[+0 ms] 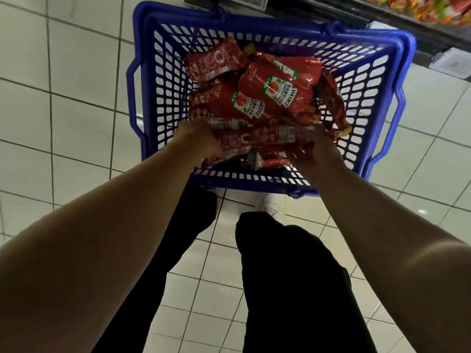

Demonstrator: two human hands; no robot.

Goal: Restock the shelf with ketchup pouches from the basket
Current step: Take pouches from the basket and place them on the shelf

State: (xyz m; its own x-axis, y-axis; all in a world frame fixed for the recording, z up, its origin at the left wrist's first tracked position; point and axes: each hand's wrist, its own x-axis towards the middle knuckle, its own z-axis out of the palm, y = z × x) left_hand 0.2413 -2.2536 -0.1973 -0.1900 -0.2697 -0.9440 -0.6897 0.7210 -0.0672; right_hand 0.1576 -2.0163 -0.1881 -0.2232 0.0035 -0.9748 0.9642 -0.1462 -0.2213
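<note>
Both hands grip one red foil ketchup pouch lying crosswise in the blue plastic basket: left hand, right hand at opposite ends.

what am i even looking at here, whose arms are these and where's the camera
The camera sits on a person's head, looking down, so the two bare arms are the wearer's own. There is no robot. On the tiled floor stands a blue plastic basket filled with red ketchup pouches. Both hands reach into it: the left hand and the right hand each grip the nearest pouch at one end. The dark shapes below are the person's trouser legs. A shelf edge shows at top right.
</note>
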